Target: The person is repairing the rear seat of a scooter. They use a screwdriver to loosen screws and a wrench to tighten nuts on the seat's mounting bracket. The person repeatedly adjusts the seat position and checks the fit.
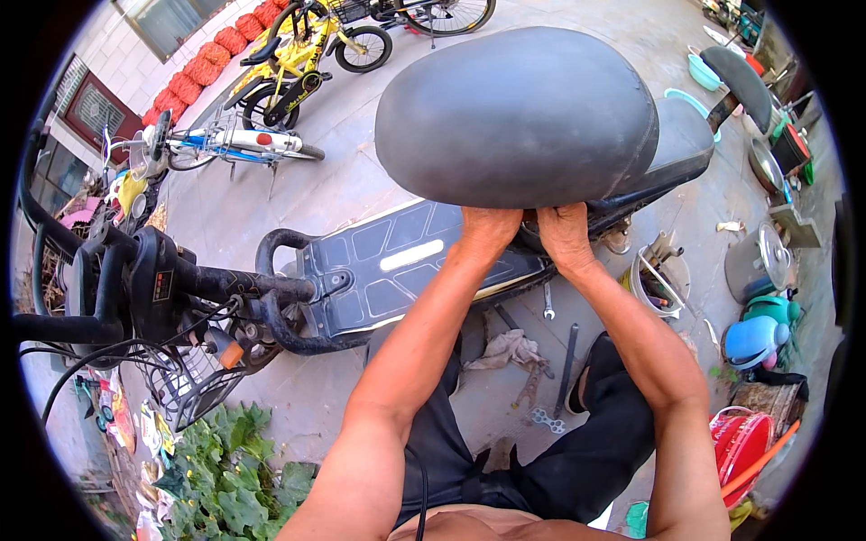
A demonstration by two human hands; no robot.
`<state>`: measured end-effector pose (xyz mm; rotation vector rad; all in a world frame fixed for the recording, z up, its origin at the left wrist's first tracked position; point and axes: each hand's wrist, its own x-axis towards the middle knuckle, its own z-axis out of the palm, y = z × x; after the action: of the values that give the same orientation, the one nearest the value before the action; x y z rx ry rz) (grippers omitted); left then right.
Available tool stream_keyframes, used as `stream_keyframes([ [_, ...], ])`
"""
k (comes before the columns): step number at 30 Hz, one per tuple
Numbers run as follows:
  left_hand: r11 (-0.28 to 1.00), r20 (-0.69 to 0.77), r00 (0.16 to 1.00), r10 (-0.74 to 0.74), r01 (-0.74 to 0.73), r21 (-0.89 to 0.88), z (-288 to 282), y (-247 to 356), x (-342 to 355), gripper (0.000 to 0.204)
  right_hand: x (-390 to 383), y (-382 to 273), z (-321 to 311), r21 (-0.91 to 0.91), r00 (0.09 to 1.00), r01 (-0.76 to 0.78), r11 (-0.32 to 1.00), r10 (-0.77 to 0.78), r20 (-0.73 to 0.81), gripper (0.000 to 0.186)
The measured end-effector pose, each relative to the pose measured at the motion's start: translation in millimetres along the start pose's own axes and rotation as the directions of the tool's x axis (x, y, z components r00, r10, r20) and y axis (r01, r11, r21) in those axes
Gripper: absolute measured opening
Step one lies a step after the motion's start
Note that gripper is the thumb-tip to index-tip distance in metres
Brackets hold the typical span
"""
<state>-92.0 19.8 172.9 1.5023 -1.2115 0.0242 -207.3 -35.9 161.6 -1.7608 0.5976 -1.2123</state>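
A black padded seat (514,113) of an electric scooter fills the upper middle, above the dark footboard (361,288). My left hand (490,227) is up at the seat's front underside, with its fingers hidden beneath it. My right hand (561,233) is just to its right, also under the seat, fingers curled or hidden at a dark frame part. What either hand grips is hidden. On the paving below lie a wrench (548,302), a grey rag (511,352) and a dark bar (569,356).
Handlebars (126,279) stand at left. Bicycles (234,144) and red bundles (207,63) are behind. At right are a bucket of tools (654,279), a metal pot (753,266), blue jugs (758,338) and a red bucket (740,446). A leafy plant (225,460) grows at lower left.
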Motion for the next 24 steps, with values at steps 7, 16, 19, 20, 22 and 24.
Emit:
stream_keyframes([
  [7,0.939,-0.187,0.974,0.125,-0.056,0.339,20.7,-19.5,-5.6,0.024,6.6,-9.4,-27.2,-0.119,0.988,-0.158,0.98,0.156,-0.019,0.017],
  [16,0.997,-0.109,0.994,-0.009,0.018,0.079,12.1,-8.9,3.6,0.028,3.2,1.6,-2.6,0.214,0.96,-0.28,0.936,0.278,0.039,0.01],
  [19,0.991,-0.121,0.992,0.035,-0.019,0.134,8.2,-6.3,3.9,0.031,-2.2,1.5,19.1,0.14,0.976,-0.214,0.967,0.208,0.058,0.023],
  [20,0.986,-0.098,0.995,0.016,0.0,0.165,8.3,-5.9,2.6,0.032,-3.4,1.7,25.4,0.123,0.989,-0.149,0.981,0.147,0.023,0.023],
  [22,0.976,-0.078,0.997,0.014,0.004,0.216,9.7,-5.8,2.4,0.033,-3.5,0.5,31.6,0.068,0.998,-0.047,0.997,0.05,-0.032,0.023],
  [24,0.965,-0.082,0.996,0.047,-0.024,0.26,8.7,-7.0,1.9,0.033,-3.5,-4.0,33.7,-0.002,0.997,0.024,1.0,-0.024,-0.071,0.022],
])
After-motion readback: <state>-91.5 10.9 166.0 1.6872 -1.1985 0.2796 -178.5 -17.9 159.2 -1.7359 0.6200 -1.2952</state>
